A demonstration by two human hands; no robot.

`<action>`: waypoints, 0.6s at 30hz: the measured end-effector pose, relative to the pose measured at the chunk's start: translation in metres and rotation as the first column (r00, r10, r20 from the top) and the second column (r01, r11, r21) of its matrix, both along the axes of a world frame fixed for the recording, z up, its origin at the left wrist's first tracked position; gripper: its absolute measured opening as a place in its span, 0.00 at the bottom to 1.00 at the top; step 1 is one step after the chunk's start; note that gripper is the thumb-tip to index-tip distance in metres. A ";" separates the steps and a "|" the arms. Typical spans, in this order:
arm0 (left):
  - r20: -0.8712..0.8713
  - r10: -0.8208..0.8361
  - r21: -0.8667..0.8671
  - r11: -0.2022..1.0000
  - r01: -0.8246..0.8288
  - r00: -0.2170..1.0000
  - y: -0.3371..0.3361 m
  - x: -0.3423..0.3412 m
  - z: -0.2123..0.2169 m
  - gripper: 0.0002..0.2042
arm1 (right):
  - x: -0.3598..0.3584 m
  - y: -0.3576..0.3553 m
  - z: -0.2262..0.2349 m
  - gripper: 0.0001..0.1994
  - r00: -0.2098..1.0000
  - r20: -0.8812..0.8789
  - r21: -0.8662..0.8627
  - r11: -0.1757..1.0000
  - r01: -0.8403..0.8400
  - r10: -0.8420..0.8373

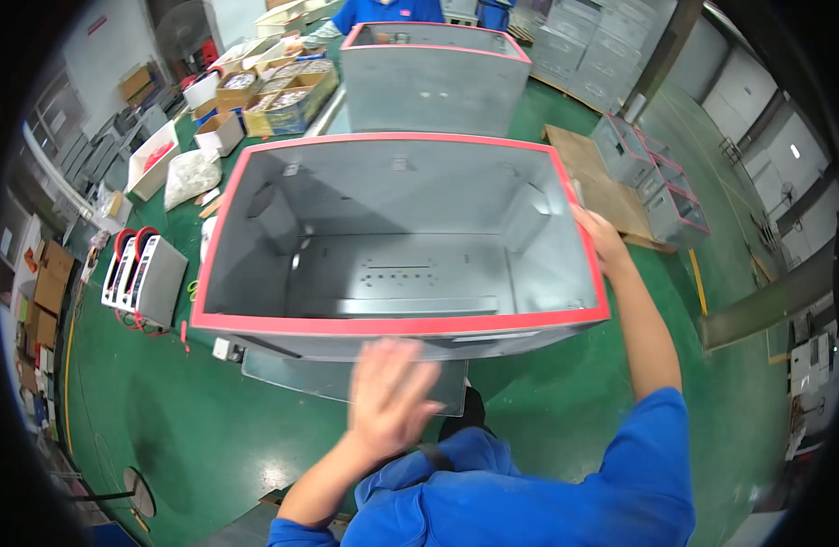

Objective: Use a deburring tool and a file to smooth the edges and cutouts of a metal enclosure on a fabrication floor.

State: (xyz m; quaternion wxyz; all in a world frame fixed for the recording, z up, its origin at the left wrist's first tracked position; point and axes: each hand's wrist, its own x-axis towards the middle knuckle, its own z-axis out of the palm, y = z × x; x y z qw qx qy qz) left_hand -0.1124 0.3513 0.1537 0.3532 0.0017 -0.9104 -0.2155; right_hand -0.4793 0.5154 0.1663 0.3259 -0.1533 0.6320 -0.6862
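Observation:
A large grey metal box [392,196] stands in front of me with its open side up and a red strip all round its rim. Slots and small holes mark its floor. My left hand [390,394] is at the near side of the box, fingers stretched out and slightly blurred, with nothing in it. Whether its fingertips touch the near wall is hard to tell. At the right rim, my right hand [602,242] has its fingers closed on the box's edge, partly hidden. A small thin grey piece shows just beyond those fingers, too unclear to name.
Behind stands a second grey box [429,87] with a red rim, a person in blue [388,11] beyond it. White devices with red cables [150,278] sit at left, near cartons of parts [292,100]. Smaller grey boxes [661,182] and a brown board [593,182] lie right.

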 end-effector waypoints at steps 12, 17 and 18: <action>-0.204 0.485 0.734 0.650 -0.195 0.850 -0.199 0.080 -0.035 0.28 | 0.128 0.030 -0.015 0.18 0.786 -0.183 -0.175 0.806 0.565 -0.591; -0.305 0.561 0.813 0.574 -0.096 0.770 -0.209 0.056 -0.049 0.23 | 0.136 0.005 -0.023 0.18 0.647 -0.109 -0.389 0.631 0.671 -0.755; -0.315 0.565 0.813 0.575 -0.090 0.763 -0.210 0.050 -0.050 0.25 | 0.127 0.009 -0.030 0.19 0.620 -0.073 -0.431 0.585 0.687 -0.782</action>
